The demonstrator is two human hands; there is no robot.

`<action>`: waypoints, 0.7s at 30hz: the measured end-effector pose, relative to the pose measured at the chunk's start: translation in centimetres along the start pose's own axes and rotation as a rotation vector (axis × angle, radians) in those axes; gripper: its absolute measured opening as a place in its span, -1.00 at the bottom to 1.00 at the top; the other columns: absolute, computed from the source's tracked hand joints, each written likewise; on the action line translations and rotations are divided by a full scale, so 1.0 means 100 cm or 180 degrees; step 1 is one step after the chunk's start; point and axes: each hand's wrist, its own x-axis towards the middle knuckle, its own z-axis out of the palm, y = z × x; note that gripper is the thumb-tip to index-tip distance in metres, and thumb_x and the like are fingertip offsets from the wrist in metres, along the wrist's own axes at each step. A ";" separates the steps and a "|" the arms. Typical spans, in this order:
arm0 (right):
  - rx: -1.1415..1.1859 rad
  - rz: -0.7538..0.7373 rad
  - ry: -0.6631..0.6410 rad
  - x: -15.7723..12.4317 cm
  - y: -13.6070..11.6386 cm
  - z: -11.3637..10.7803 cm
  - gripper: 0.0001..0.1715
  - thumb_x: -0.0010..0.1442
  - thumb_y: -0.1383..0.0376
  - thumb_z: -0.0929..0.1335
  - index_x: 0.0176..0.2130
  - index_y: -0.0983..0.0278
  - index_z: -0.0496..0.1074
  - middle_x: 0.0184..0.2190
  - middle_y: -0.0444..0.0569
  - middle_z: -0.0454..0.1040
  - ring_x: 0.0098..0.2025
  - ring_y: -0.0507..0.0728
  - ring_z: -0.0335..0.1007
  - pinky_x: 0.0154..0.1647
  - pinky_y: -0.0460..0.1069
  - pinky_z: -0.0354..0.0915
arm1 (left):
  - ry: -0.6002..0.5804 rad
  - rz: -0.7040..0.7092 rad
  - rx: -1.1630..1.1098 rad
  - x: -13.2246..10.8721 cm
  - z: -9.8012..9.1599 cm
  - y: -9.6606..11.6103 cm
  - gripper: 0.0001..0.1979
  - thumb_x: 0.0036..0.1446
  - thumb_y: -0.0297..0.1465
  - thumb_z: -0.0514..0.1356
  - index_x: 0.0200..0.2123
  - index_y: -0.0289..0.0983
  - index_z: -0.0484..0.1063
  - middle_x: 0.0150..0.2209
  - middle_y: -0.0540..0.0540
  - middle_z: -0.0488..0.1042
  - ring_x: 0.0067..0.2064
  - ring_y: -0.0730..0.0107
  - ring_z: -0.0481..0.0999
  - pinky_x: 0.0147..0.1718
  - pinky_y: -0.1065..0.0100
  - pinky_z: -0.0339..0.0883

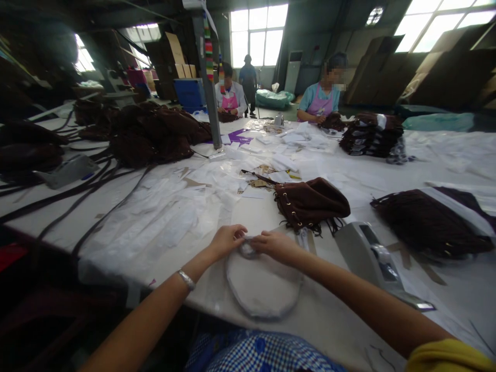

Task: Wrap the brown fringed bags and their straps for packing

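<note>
A long strap [248, 312], wrapped in pale, cloudy plastic, lies in a loop on the white table in front of me. At the top of the loop, where its ends gather in a bunched bit, my right hand [276, 246] is closed on it from the right. My left hand [229, 241] meets the same spot from the left, its fingers bent in a pinch; the fingertips are small and partly hidden. Just beyond my right hand rests a dark brown drawstring bag [313, 201] with fringe and metal eyelets. A grey tape dispenser [366, 256] stands right of my forearm.
Plastic sleeves [155, 212] and small tags [263, 175] litter the table. Brown bags [155, 129] are heaped at left, with long straps trailing. A wrapped fringed stack [430, 219] lies at right. A metal post [211, 98] rises mid-table. Two co-workers sit opposite; another person stands behind.
</note>
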 end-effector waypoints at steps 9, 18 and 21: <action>-0.0282 0.0843 0.0003 0.011 -0.033 0.010 -0.82 0.31 0.25 0.33 -0.18 0.29 0.50 -0.26 0.05 0.49 -0.28 0.13 0.39 -0.30 -0.04 0.20 | 0.0398 -0.0162 0.0391 -0.022 0.009 0.007 -0.69 0.21 -0.19 0.14 -0.12 -0.20 0.58 -0.17 -0.16 0.57 -0.09 0.19 0.53 -0.04 0.25 0.34; 0.0187 0.0062 0.0018 0.007 -0.025 -0.001 -0.70 0.29 0.27 0.36 0.03 0.17 0.45 -0.01 -0.06 0.49 -0.12 0.09 0.40 -0.22 -0.09 0.25 | 0.0155 0.0031 0.0222 -0.023 0.006 -0.002 -0.61 0.12 -0.47 0.18 0.05 -0.24 0.48 -0.14 -0.10 0.58 -0.17 0.32 0.54 -0.11 0.34 0.39; -0.0060 -0.0262 -0.0153 0.001 -0.013 -0.009 -0.72 0.33 0.31 0.31 0.03 0.16 0.44 -0.05 -0.07 0.50 -0.14 0.10 0.38 -0.26 -0.07 0.23 | -0.0270 0.0327 0.0070 -0.009 0.000 -0.001 -0.62 0.06 -0.47 0.24 -0.01 -0.17 0.51 -0.19 0.01 0.62 -0.21 0.40 0.57 -0.17 0.42 0.41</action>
